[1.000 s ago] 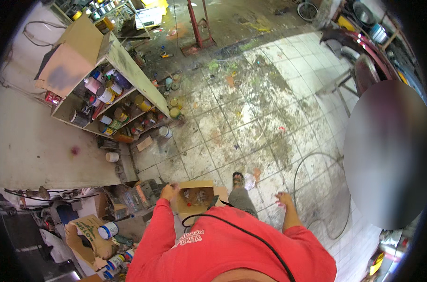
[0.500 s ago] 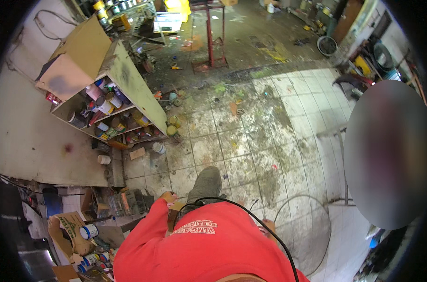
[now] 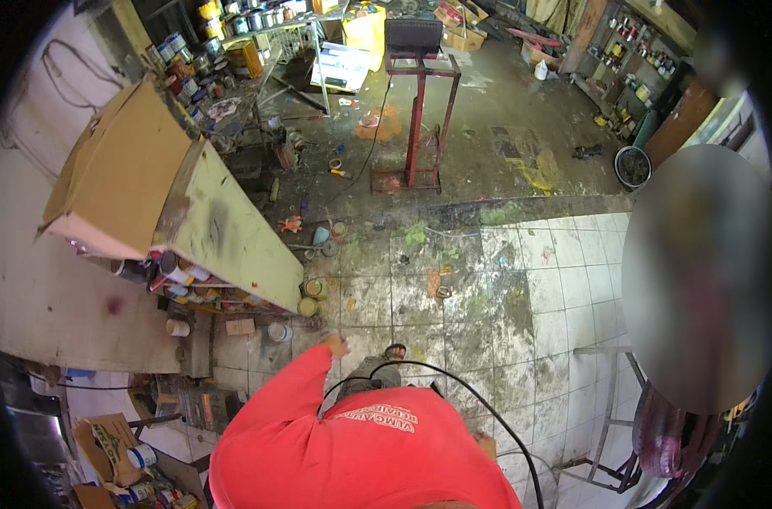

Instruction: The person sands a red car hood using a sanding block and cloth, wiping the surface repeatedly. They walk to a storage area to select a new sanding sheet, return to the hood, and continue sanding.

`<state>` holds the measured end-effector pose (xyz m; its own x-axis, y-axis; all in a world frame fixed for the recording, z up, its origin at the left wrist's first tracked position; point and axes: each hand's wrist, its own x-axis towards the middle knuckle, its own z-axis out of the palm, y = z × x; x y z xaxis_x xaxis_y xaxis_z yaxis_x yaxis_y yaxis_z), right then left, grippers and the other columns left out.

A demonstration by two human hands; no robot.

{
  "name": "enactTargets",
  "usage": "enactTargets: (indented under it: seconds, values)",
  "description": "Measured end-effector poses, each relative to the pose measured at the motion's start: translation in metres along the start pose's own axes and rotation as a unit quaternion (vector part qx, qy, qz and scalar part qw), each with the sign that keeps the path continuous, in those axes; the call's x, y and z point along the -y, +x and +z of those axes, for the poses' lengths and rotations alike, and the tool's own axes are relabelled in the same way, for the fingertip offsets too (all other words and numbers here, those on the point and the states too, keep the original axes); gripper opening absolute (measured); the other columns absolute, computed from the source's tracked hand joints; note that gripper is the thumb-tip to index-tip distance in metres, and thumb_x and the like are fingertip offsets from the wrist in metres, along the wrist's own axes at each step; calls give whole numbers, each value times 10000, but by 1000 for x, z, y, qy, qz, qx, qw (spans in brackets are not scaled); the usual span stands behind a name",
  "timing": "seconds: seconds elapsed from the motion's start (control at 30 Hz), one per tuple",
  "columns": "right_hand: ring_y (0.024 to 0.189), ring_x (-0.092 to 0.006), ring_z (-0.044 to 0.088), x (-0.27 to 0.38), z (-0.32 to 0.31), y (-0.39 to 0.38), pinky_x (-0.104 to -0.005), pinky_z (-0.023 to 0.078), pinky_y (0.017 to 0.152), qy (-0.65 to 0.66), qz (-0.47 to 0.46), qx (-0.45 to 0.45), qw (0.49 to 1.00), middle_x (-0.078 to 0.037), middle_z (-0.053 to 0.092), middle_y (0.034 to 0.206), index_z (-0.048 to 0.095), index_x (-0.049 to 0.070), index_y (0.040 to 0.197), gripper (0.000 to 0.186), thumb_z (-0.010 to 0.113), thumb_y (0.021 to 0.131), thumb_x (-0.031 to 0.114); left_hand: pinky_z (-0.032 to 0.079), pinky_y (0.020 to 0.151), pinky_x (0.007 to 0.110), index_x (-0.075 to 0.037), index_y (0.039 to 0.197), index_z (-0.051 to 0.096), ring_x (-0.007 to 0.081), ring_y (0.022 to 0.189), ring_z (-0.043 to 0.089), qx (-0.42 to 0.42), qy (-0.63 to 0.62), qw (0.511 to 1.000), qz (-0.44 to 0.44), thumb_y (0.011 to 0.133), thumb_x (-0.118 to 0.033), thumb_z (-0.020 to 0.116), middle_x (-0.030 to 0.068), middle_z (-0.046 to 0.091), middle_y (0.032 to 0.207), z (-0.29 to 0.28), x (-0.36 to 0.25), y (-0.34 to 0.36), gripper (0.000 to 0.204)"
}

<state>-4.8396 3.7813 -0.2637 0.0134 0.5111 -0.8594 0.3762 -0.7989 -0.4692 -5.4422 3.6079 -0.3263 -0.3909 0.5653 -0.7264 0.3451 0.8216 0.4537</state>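
My left hand swings out ahead of my red sleeve, above the stained tiled floor. Its fingers look loosely apart, with nothing seen in them. My right hand hangs low by my side, partly hidden by my red top, and its fingers cannot be made out. Beyond my left hand are a white can on the tiles and yellowish tins by the shelf foot. One sandalled foot shows ahead of me.
A pale shelf unit with paint cans and a cardboard box on top stands left. A red metal stand rises ahead. At right are a blurred shape and a metal frame; a black cable crosses my body.
I have moved forward, and the view has tilted up, with more of the far floor and red stand showing. My left arm has swung forward.
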Motion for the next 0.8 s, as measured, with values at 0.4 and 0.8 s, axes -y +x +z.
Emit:
enactTargets:
  seconds: [0.4,0.8]
  values:
    - [827,-249,723,199,15,85,-407,568,671,39,63,44,996,-89,729,1052,596,136,1412,395,617,1025,210,554,838,469,-40,1235,730,357,900,726,-18,-54,992,112,864,-309,768,168,771,981,-122,-230,228,460]
    - [701,-246,654,485,-3,310,-389,530,529,29,-11,-55,998,-93,655,907,681,73,1192,287,670,971,255,473,469,396,-108,977,744,160,556,637,77,-161,973,-147,950,-277,673,52,739,813,-182,-218,354,186]
